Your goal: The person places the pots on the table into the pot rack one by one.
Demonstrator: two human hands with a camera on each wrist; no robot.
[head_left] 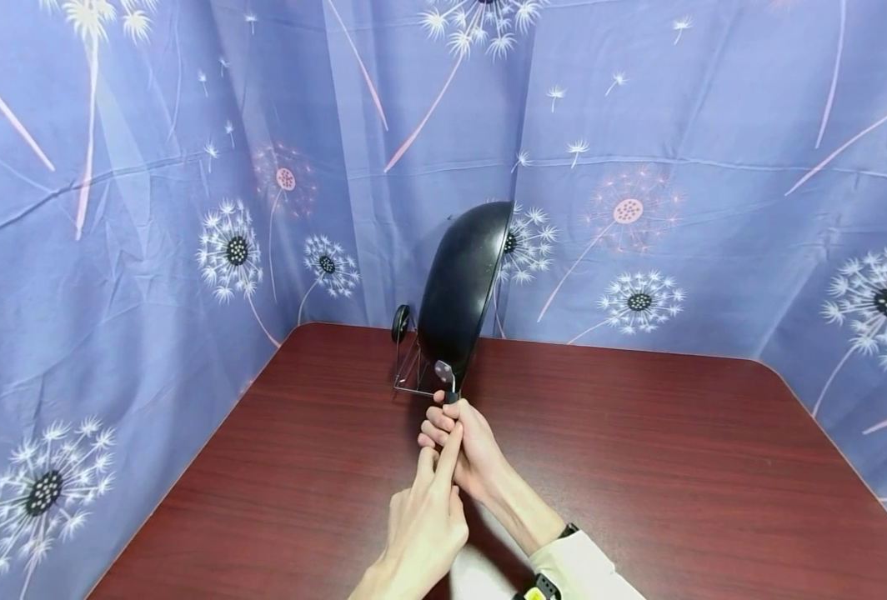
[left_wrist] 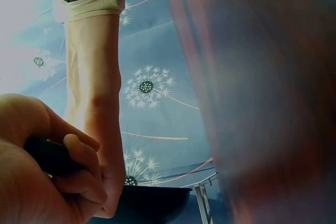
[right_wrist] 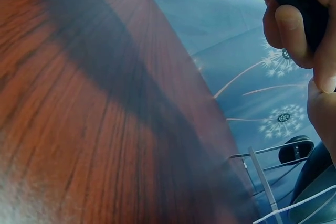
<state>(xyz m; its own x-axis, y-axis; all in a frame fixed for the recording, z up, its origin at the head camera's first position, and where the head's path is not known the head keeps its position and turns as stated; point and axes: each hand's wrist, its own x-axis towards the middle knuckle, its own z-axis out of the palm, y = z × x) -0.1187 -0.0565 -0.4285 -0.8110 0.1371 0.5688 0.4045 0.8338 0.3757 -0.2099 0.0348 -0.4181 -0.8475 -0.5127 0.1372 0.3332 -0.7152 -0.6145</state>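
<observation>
A black wok stands tipped on its side in the head view, its outer base facing left and its rim to the right. Its handle, joined by a riveted metal bracket, points toward me. My right hand grips the handle close to the bracket. Nearer to me, my left hand holds the handle's end, index finger stretched forward against the right hand. The left wrist view shows the left fingers curled round the black handle. At the wok's lower left is a wire rack, partly hidden by it.
A black round piece stands upright at the back of the rack. The reddish-brown table has rounded far corners. Blue curtains with dandelion prints hang behind and along the left and right sides.
</observation>
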